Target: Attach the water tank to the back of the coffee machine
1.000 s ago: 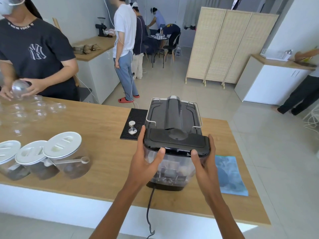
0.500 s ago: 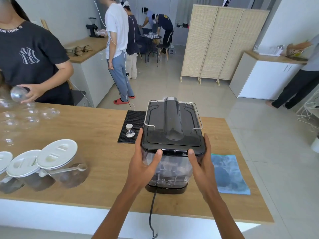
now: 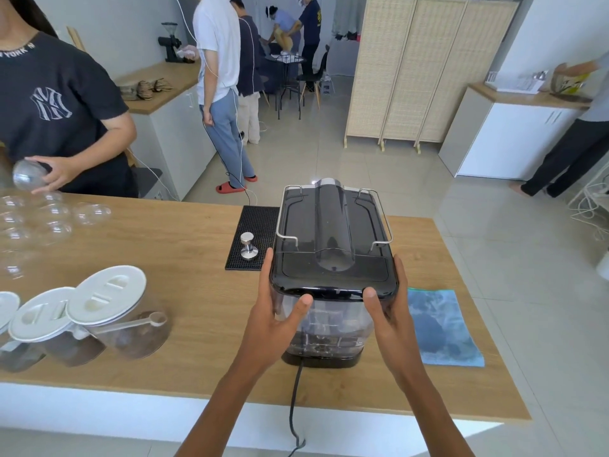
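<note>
The black coffee machine (image 3: 333,225) stands on the wooden counter (image 3: 184,258) with its back towards me. A clear water tank (image 3: 333,321) with a black lid sits flush against that back, level with the machine's top. My left hand (image 3: 280,311) grips the tank's left side, thumb across the clear wall. On the right side my right hand (image 3: 389,308) grips it the same way. A black power cord (image 3: 293,400) runs from the base over the counter's near edge.
A tamper (image 3: 247,245) stands on a black rubber mat (image 3: 253,239) left of the machine. A blue cloth (image 3: 441,328) lies to the right. White-lidded jars (image 3: 105,308) and clear cups (image 3: 52,222) fill the left side, where a person (image 3: 62,110) handles a cup.
The tank has gone down and forward against the machine's back, its lid now level with the top. Both hands stayed on its sides. The camera view shifted slightly.
</note>
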The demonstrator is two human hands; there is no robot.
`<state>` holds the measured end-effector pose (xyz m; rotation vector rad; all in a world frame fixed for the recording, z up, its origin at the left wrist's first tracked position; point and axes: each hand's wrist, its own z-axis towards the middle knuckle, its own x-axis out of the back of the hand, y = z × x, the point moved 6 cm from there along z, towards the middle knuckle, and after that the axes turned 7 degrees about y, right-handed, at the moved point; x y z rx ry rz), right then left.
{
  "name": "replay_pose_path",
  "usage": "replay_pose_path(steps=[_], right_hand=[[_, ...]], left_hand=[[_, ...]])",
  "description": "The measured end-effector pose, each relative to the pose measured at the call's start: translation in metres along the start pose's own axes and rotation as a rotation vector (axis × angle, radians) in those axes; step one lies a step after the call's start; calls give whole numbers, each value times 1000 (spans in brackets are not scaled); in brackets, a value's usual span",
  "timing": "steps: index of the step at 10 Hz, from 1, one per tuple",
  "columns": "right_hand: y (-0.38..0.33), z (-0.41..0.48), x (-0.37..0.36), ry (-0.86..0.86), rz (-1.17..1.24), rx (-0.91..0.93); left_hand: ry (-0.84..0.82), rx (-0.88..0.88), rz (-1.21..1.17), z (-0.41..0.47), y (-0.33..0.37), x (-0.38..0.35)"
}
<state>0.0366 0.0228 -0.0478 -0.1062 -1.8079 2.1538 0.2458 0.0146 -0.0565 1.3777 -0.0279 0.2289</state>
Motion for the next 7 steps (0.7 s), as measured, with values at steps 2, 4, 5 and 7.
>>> replay_pose_path(steps=[2, 4, 5, 7], right_hand=[[2, 0, 1, 15, 10, -3], [3, 0, 2, 16, -46, -17], [12, -3, 5, -5, -121, 1], [85, -36, 18, -46, -446, 47]], left_hand=[[0, -14, -32, -1, -2, 2], [23, 3, -1, 0, -5, 2], [12, 3, 40, -5, -13, 3], [-80, 66, 279, -44, -84, 18]])
